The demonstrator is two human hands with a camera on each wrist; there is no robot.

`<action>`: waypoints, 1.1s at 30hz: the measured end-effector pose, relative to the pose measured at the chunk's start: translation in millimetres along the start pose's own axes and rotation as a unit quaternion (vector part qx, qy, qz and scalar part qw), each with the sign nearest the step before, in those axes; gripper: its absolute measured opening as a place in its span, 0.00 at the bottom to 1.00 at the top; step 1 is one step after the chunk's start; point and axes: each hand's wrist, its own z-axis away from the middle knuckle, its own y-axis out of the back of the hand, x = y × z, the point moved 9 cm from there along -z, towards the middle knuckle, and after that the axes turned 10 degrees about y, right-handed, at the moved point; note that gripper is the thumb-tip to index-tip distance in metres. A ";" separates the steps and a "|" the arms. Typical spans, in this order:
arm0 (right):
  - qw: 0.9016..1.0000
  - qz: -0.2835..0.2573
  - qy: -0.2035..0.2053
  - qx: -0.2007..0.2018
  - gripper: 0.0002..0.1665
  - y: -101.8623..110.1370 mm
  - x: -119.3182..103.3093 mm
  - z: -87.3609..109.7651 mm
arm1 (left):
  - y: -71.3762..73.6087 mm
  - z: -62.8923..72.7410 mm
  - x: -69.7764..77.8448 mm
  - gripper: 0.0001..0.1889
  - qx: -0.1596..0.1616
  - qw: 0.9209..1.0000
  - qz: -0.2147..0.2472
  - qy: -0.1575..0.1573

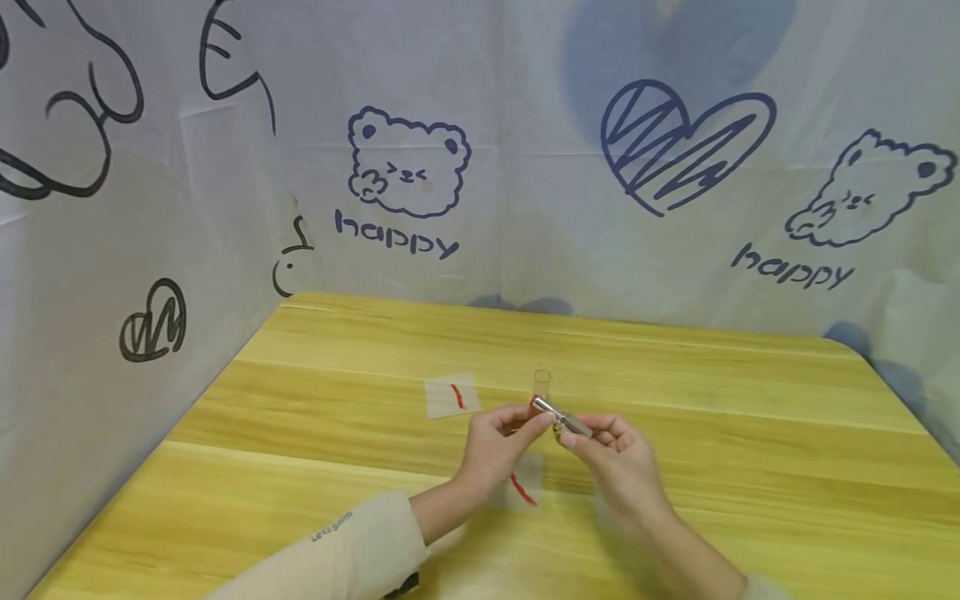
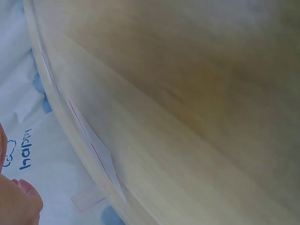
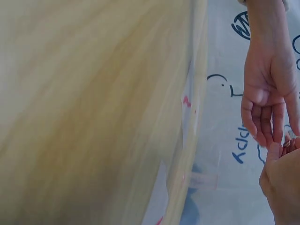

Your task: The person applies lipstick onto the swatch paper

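Note:
Both hands meet over the table around a small silver metal tube (image 1: 573,424), thin at its upper left end and thicker at the right. My left hand (image 1: 491,450) pinches near the thin end with thumb and forefinger. The thicker end is held by my right hand (image 1: 626,471), its thumb below and its fingers behind. A small gold-coloured part (image 1: 558,429) shows under the tube, between the two thumbs. In the right wrist view the left palm (image 3: 267,79) faces the camera, and the right hand (image 3: 286,173) mostly covers the tube.
A clear pinkish tube (image 1: 542,383) stands just behind the hands. One white paper square (image 1: 438,402) with a red stroke lies to the left; another square (image 1: 531,471) lies partly under the left wrist. A black object (image 1: 406,586) shows beside the left sleeve. Printed cloth (image 1: 517,208) hangs behind the table.

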 end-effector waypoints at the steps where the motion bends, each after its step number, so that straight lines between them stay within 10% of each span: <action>1: 1.000 -0.005 -0.004 0.007 0.12 -0.9 1.5 0.7 | 0.6 -0.2 -0.8 0.15 0.003 1.000 0.001 0.006; 14: 0.992 0.103 -0.041 0.060 0.18 -0.4 15.3 5.1 | 4.2 -5.3 -5.4 0.13 0.005 1.000 0.002 0.011; 33: 0.992 0.119 -0.031 0.034 0.19 -8.9 31.1 -1.3 | -2.4 -5.5 13.7 0.10 -0.056 0.986 -0.121 -0.096</action>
